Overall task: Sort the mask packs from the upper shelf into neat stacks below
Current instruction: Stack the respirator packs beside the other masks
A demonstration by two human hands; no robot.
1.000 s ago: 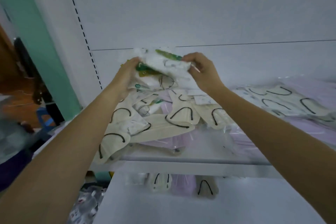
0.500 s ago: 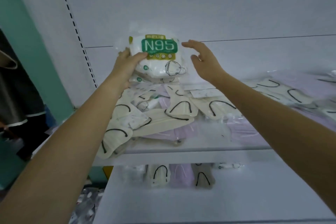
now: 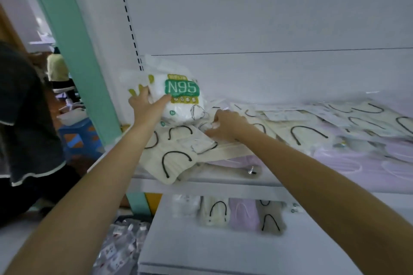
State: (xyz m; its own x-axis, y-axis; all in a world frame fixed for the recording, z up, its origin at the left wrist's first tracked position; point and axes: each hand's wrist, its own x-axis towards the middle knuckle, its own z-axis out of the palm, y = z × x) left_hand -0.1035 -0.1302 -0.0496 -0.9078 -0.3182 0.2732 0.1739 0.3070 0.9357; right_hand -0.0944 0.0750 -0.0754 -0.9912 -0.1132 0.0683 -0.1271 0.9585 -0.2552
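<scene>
Up on the upper shelf (image 3: pixel 245 185), our left hand (image 3: pixel 147 105) grips the white N95 pack (image 3: pixel 182 96) by its left edge, thumb across the front and fingers behind, so the pack stands tilted up off the heap. Our right hand (image 3: pixel 225 125) is apart from it, lower and to the right, knuckles up and fingers curled down into the loose cream mask packs (image 3: pixel 176 158). We cannot tell whether it has pinched one or merely rests there. Below, on the lower shelf (image 3: pixel 223 252), a short row of packs (image 3: pixel 241 214) stands against the back, cream, lilac and grey side by side.

We judge the step in hand to be lifting the N95 pack clear and carrying it down. To do that well we should take it with a fuller grip, since slick film held by one edge may slide. We should also lift straight up before drawing back, so that it does not drag the cream mask packs over the shelf lip, where one already overhangs. The right hand would serve best holding the heap down. Below, like should go with like, edges squared.
</scene>
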